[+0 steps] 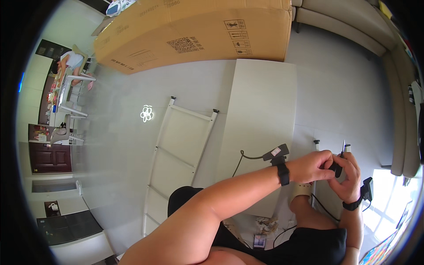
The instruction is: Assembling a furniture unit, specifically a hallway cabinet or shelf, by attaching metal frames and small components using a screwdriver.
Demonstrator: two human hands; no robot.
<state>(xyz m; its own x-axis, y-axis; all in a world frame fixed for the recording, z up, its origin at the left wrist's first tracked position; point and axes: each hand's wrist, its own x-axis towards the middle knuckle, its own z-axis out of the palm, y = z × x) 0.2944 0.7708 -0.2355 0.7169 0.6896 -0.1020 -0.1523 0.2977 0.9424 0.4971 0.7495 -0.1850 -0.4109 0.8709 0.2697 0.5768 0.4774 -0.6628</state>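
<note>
My two hands meet at the right of the view, above a pale surface beside my foot. Between them is a screwdriver (338, 169) with a black handle, its slim metal shaft pointing away from me. My left hand (314, 165) reaches across from the left and pinches the handle side. The fingers of my right hand (348, 180) wrap round the same tool from the right. Just beyond the hands stick up white metal legs with a black foot (316, 142); the rest of that part is mostly hidden. Each wrist wears a black strap with a small device.
A long white panel (260, 106) lies left of my hands. Further left, a white metal frame (176, 145) with black feet rests on the floor. A large cardboard box (198, 35) stands at the far side, a sofa (393, 88) along the right. Black cables trail near my legs.
</note>
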